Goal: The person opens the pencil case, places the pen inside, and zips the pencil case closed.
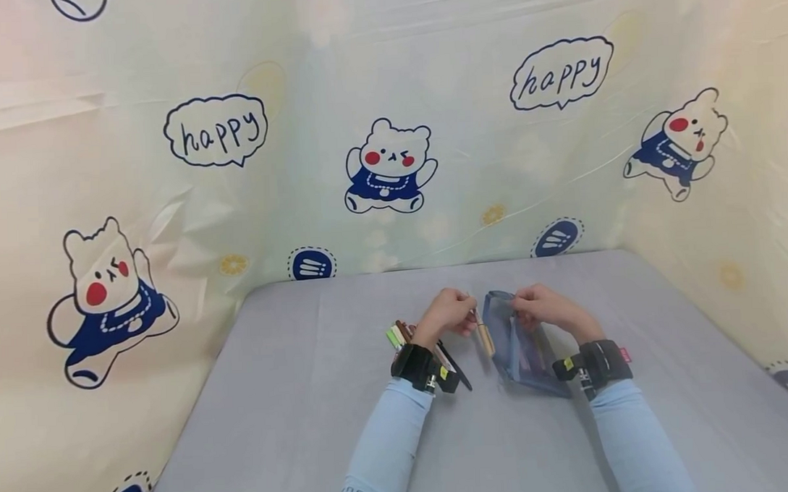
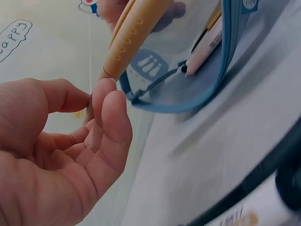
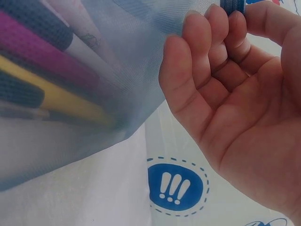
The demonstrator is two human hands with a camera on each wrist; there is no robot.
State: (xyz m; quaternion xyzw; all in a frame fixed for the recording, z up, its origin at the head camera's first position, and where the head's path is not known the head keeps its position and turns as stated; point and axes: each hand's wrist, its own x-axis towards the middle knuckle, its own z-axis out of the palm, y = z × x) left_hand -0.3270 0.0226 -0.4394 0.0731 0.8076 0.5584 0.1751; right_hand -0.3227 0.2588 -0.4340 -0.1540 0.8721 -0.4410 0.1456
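Observation:
My left hand [image 1: 447, 313] pinches a tan-orange pen [image 2: 134, 40] by one end between thumb and fingers. The pen's other end slants down beside the mouth of a blue mesh zip pouch [image 1: 499, 320]. My right hand [image 3: 235, 99] pinches the pouch's zippered edge [image 3: 233, 5] between thumb and fingertips and holds it up. In the left wrist view the mouth gapes, and a pink-white pen [image 2: 205, 51] shows within. Through the mesh in the right wrist view several pens appear, among them a magenta pen [image 3: 51, 56] and a yellow pen [image 3: 70, 96].
Under and beside my left wrist lies a small group of pens and markers, with a green-ended marker [image 1: 394, 337] and a black pen [image 1: 459, 367]. The grey table [image 1: 295, 394] meets a printed curtain [image 1: 463, 164] at its back and sides.

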